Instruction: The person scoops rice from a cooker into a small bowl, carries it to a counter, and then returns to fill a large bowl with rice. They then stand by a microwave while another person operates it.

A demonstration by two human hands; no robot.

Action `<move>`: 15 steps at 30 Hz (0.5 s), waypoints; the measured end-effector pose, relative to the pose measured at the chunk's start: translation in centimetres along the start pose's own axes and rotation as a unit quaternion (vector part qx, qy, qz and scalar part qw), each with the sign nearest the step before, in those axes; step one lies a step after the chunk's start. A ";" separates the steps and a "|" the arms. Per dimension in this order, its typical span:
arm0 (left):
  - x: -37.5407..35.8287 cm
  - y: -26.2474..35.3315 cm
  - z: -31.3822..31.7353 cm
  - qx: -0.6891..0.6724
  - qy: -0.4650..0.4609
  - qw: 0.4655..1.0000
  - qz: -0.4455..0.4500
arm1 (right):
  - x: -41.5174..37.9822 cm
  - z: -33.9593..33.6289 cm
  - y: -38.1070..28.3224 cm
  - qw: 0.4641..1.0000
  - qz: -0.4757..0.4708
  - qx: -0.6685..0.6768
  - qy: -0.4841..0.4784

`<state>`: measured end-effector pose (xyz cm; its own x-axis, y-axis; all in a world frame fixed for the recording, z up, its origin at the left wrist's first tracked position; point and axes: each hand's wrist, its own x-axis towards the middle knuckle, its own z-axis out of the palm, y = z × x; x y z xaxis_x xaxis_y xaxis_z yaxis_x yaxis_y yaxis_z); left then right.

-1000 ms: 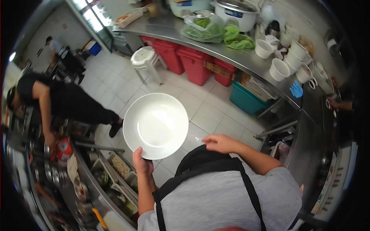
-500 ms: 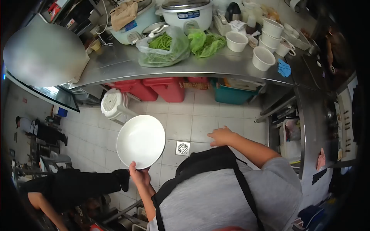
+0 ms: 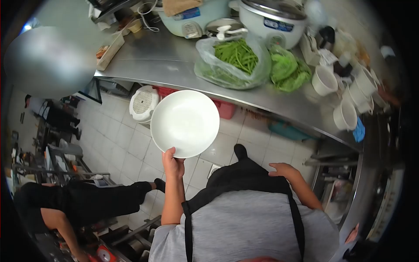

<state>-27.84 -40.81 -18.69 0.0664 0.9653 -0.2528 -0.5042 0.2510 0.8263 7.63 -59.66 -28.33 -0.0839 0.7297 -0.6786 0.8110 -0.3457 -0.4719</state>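
Note:
A round white bowl (image 3: pixel 185 124), wide and shallow, has nothing inside it. At its near rim, my left hand (image 3: pixel 173 163) grips it with the thumb over the edge and the fingers underneath. My right hand (image 3: pixel 283 169) hangs free beside the black apron (image 3: pixel 244 177), its fingers stretched out and holding nothing. Beyond the bowl, the steel counter (image 3: pixel 146 61) carries a clear plastic bag (image 3: pixel 205 72) of green beans (image 3: pixel 235 54). Leafy greens (image 3: pixel 290 70) in plastic lie to the right of that bag.
Rice cookers (image 3: pixel 273 26) stand at the counter's back. White tubs (image 3: pixel 345 114) and a blue cloth (image 3: pixel 359 130) are at its right end. Below stands a white stool (image 3: pixel 144 104). A person in black trousers (image 3: pixel 104 198) is on my left, another person (image 3: pixel 54 114) farther off.
My left hand has carried the bowl forward and toward the counter, and my body has stepped closer to it. My right hand has drawn back beside the apron. The view has turned.

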 end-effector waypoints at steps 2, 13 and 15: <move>2.2 -1.3 0.4 -0.009 0.012 1.000 -0.016 | 2.6 -3.8 -1.3 0.998 -0.059 0.029 -0.006; -1.3 -4.8 3.4 -0.030 0.238 0.971 0.008 | 16.6 -16.8 -21.7 0.799 -0.575 -0.123 0.124; -5.2 -6.1 3.1 -0.038 0.299 0.953 0.021 | 16.5 -14.8 -24.0 0.736 -0.642 -0.210 0.042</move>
<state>-22.45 -47.11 -20.82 -0.4464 0.7551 -0.4801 -0.5576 0.1849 0.8093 -4.66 -30.58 -19.84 -0.9156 0.3359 0.2209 0.2033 0.8609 -0.4665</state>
